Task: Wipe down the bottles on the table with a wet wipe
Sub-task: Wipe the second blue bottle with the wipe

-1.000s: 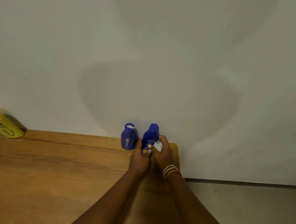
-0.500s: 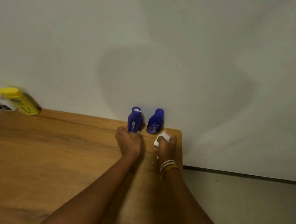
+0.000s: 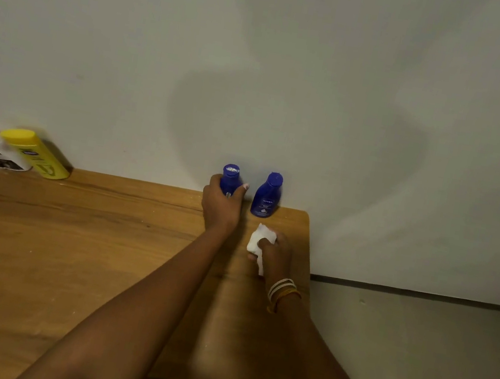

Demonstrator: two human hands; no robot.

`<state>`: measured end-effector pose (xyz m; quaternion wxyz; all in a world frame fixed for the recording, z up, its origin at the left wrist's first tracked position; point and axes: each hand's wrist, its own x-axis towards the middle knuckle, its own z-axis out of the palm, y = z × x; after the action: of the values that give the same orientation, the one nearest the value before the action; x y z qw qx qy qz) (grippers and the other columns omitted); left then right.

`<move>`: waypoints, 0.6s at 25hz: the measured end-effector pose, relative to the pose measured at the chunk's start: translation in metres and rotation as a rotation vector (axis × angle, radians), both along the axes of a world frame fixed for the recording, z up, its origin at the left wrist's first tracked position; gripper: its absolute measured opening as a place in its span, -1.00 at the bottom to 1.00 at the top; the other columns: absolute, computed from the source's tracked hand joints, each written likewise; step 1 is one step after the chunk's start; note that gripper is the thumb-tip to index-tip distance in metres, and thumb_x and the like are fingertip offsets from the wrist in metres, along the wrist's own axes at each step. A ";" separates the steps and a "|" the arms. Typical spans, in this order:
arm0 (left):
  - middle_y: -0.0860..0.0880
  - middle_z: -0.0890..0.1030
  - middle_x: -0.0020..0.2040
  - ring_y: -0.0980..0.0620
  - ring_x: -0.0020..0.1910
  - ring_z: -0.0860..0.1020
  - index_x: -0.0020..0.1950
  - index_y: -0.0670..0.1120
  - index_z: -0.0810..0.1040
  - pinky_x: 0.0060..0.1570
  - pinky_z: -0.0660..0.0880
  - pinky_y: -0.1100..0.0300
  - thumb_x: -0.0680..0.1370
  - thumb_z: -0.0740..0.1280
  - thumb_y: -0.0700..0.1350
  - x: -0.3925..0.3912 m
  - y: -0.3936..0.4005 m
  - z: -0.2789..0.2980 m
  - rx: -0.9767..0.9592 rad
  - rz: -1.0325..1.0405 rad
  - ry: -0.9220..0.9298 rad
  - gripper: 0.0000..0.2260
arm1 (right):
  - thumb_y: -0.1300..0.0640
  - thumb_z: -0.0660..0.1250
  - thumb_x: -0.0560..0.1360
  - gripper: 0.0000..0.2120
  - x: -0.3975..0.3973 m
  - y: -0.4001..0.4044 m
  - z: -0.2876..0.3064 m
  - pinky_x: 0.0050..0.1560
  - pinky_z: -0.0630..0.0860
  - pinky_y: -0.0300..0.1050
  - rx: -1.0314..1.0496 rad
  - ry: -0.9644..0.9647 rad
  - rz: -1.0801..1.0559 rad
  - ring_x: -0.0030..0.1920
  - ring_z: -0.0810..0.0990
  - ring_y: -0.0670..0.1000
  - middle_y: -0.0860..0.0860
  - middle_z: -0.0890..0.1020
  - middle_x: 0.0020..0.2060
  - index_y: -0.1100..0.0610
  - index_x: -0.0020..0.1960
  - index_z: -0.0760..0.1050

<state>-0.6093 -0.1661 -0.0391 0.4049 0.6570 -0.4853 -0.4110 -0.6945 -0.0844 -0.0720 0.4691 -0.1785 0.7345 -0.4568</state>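
The left hand (image 3: 221, 207) wraps around the left blue bottle (image 3: 229, 180); beside that bottle, the right hand (image 3: 276, 252) pinches a white wipe (image 3: 258, 243).

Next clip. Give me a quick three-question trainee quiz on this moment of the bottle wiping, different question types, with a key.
1. True or false: the left hand is wrapped around the left blue bottle.
2. The wet wipe is: A) lying on the table, B) bunched in the right hand, C) draped over the yellow bottle.
3. Fill in: the right blue bottle stands near the table's ___ corner, with no hand on it.

Key: 1 true; 2 B; 3 far right.
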 end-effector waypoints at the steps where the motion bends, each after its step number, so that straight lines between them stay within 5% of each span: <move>1: -0.05 0.58 0.04 0.07 -0.06 0.54 0.15 -0.07 0.43 -0.07 0.45 0.22 0.49 0.40 -0.01 0.006 0.007 0.007 -0.009 0.007 0.055 -0.70 | 0.31 0.29 0.50 -0.75 0.004 0.002 0.012 -0.07 0.61 0.02 -0.025 0.006 0.015 -0.10 0.59 0.10 0.17 0.58 -0.01 0.25 0.17 0.48; 5: 0.01 0.61 -0.10 0.04 -0.13 0.62 -0.05 0.05 0.43 -0.15 0.58 0.17 0.45 0.44 0.03 0.052 0.036 0.042 0.095 0.006 0.327 -0.78 | 0.33 0.33 0.46 -0.80 0.027 0.018 0.072 -0.32 0.56 -0.32 -0.173 0.059 0.050 -0.18 0.60 0.02 0.14 0.60 -0.11 0.33 0.08 0.51; 9: -0.09 0.58 -0.17 -0.06 -0.16 0.59 0.01 -0.09 0.44 -0.08 0.57 0.01 0.46 0.44 -0.02 0.120 0.084 0.080 0.309 -0.120 0.638 -0.74 | 0.35 0.33 0.46 -0.90 0.082 0.062 0.122 -0.11 0.63 -0.07 -0.210 -0.135 0.041 -0.02 0.62 0.20 0.25 0.61 -0.01 0.28 -0.02 0.53; 12: -0.05 0.51 -0.30 0.01 -0.31 0.52 -0.09 -0.13 0.45 -0.17 0.52 0.08 0.44 0.40 0.15 0.174 0.124 0.104 0.525 -0.253 0.916 -0.64 | 0.37 0.31 0.47 -0.79 0.133 0.110 0.146 -0.22 0.65 -0.13 -0.186 -0.378 -0.043 -0.07 0.63 0.15 0.23 0.61 0.00 0.30 0.11 0.50; 15: -0.09 0.54 -0.24 -0.06 -0.28 0.54 -0.12 -0.16 0.49 -0.14 0.50 0.08 0.45 0.25 0.17 0.232 0.153 0.116 0.659 -0.343 1.114 -0.62 | 0.38 0.26 0.50 -0.86 0.177 0.147 0.164 -0.22 0.63 -0.11 -0.209 -0.584 -0.082 -0.12 0.64 0.10 0.17 0.62 -0.06 0.24 0.03 0.50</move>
<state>-0.3778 -0.0135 0.0772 0.3022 0.3496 -0.1503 -0.8740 -0.5176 0.0624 0.0917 0.6203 -0.0574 0.5243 -0.5805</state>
